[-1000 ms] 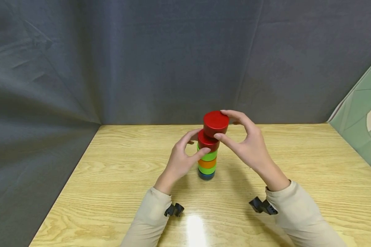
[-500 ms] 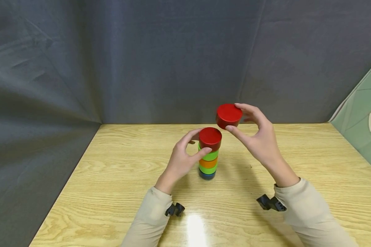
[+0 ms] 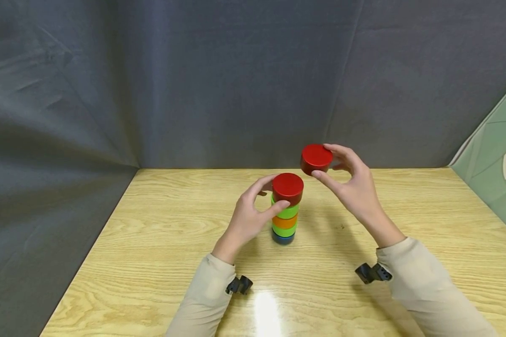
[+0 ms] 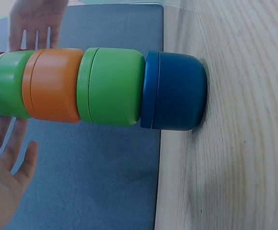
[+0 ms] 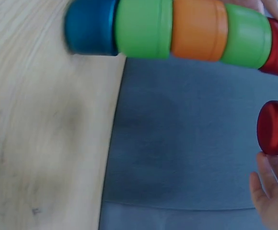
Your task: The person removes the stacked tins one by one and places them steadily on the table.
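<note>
A tower of round, jar-like containers stands upright on the wooden table. From the bottom it has a blue container [image 4: 176,90], a green container [image 4: 112,86], an orange container [image 4: 55,85], another green container [image 5: 247,36] and a red container [image 3: 287,186] on top. My left hand [image 3: 252,213] holds that top red container from the left, thumb in front and fingers behind. Up to the right of the tower, my right hand [image 3: 354,189] pinches a second red container [image 3: 316,158] between thumb and fingers. It hangs in the air, apart from the tower.
The pale wooden table [image 3: 160,243] reaches back to a dark grey cloth [image 3: 236,84], which also hangs on the left. A green patterned panel [image 3: 495,164] rises at the right. Small black devices [image 3: 239,284] sit at both wrists.
My right hand has moved the second red container up and right, away from over the tower's top, then slightly farther off. The left hand has stayed nearly still on the top red container.
</note>
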`<action>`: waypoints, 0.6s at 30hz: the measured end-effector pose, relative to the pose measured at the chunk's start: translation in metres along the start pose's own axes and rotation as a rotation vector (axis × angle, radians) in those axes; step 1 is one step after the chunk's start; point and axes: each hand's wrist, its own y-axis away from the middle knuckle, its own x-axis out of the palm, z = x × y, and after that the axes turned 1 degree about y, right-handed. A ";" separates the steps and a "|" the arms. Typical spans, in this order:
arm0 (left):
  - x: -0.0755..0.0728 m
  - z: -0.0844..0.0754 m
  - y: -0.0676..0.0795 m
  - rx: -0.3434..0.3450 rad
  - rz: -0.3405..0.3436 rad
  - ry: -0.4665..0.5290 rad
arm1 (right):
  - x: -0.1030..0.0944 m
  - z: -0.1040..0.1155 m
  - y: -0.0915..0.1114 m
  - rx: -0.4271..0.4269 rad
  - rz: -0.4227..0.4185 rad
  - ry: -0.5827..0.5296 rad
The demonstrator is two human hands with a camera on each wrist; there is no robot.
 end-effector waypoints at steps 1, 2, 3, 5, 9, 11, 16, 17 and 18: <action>0.000 0.000 0.000 -0.002 0.001 0.001 | 0.000 -0.003 0.000 0.011 0.005 -0.003; 0.000 0.000 0.000 -0.002 0.002 0.001 | 0.000 -0.005 0.000 0.021 0.010 0.000; 0.001 0.000 -0.001 -0.001 0.003 0.000 | 0.001 -0.008 0.000 0.029 0.015 0.004; 0.001 0.000 -0.001 0.000 0.003 -0.001 | 0.001 -0.014 0.001 0.045 0.024 0.009; 0.002 -0.001 -0.002 0.001 -0.002 -0.005 | 0.001 -0.023 0.000 0.069 0.041 0.024; 0.002 -0.001 -0.002 -0.001 -0.005 -0.006 | 0.002 -0.027 0.000 0.080 0.053 0.025; 0.002 -0.002 -0.002 -0.004 -0.003 -0.002 | 0.003 -0.038 -0.001 0.110 0.090 0.035; 0.002 -0.002 -0.002 -0.004 -0.002 0.000 | 0.003 -0.040 -0.001 0.117 0.097 0.037; 0.002 -0.002 -0.002 -0.004 -0.001 0.001 | 0.003 -0.043 -0.001 0.126 0.104 0.041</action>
